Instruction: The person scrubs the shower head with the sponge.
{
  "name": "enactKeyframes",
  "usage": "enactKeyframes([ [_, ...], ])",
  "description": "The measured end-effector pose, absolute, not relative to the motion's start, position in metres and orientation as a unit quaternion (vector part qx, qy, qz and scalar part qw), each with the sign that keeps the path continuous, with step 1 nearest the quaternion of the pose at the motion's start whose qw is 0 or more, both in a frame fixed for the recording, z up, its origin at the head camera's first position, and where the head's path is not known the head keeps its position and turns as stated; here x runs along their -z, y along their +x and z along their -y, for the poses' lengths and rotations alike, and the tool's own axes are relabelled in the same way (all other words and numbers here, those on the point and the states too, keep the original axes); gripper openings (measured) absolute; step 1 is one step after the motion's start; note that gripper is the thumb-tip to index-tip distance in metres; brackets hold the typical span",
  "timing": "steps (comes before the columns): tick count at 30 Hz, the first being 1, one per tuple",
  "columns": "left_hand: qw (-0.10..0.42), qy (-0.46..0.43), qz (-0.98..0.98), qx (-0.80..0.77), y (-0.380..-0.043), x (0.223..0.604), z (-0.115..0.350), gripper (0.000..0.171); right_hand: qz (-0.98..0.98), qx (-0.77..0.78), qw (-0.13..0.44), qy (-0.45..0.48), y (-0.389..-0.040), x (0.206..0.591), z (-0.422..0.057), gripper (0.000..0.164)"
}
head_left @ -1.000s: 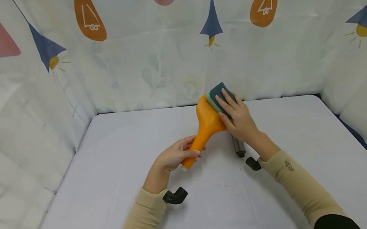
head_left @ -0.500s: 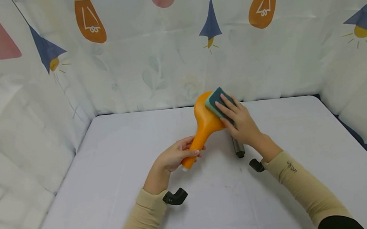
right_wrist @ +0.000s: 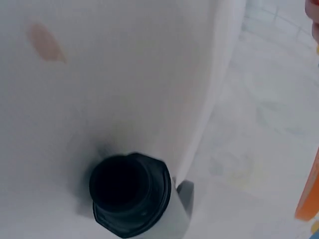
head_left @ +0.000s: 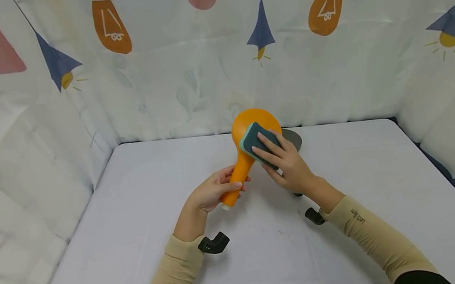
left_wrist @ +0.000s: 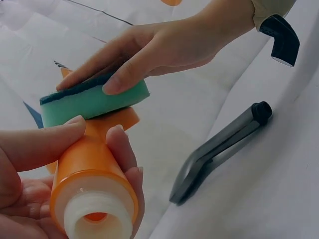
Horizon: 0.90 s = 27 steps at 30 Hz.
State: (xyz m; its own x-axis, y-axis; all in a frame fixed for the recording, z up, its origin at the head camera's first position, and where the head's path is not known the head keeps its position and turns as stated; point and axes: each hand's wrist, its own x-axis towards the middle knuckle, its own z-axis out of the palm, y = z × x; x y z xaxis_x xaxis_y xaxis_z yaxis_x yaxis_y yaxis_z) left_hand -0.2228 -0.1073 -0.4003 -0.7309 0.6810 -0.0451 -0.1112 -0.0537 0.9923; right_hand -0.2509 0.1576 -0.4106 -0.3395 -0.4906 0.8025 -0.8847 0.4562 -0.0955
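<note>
My left hand (head_left: 212, 192) grips an orange shower head (head_left: 253, 117) by its handle, holding it tilted above the table. In the left wrist view, the handle's white threaded end (left_wrist: 97, 214) faces the camera. My right hand (head_left: 293, 166) holds a two-layer sponge (head_left: 253, 142), dark scouring side up, fingers laid across it and thumb at its side. The pale green foam lies against the shower head where the round part narrows to the handle. In the right wrist view only an edge of the orange shower head (right_wrist: 310, 194) shows.
Behind my right hand a grey shower head (head_left: 292, 138) lies on the white table (head_left: 161, 170), partly hidden. Its black threaded end (right_wrist: 127, 191) is close to the right wrist camera. Printed cloth walls (head_left: 182, 70) stand at the table's back and sides.
The sponge has slid left and down across the orange shower head towards its neck. The shower head has turned and shifted slightly left, so the grey one's round part shows behind it.
</note>
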Motion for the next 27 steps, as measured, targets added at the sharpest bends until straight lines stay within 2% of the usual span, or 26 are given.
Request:
enactKeyframes([
  [3,0.286,0.227,-0.622,-0.692,-0.223,0.401,0.108,0.051,0.765,-0.285,0.366,0.447,-0.254,0.411,-0.159,0.041],
  [11,0.294,0.226,-0.605,-0.705,-0.224,0.402,0.110,0.048,0.763,-0.374,0.389,0.355,-0.269,0.415,-0.178,0.045],
  [21,0.288,0.199,-0.596,-0.723,-0.225,0.405,0.109,0.051,0.756,-0.286,0.369,0.459,-0.260,0.417,-0.167,0.040],
  [27,0.291,0.193,-0.585,-0.732,-0.224,0.404,0.110,0.049,0.764,-0.377,0.369,0.372,-0.268,0.424,-0.180,0.042],
])
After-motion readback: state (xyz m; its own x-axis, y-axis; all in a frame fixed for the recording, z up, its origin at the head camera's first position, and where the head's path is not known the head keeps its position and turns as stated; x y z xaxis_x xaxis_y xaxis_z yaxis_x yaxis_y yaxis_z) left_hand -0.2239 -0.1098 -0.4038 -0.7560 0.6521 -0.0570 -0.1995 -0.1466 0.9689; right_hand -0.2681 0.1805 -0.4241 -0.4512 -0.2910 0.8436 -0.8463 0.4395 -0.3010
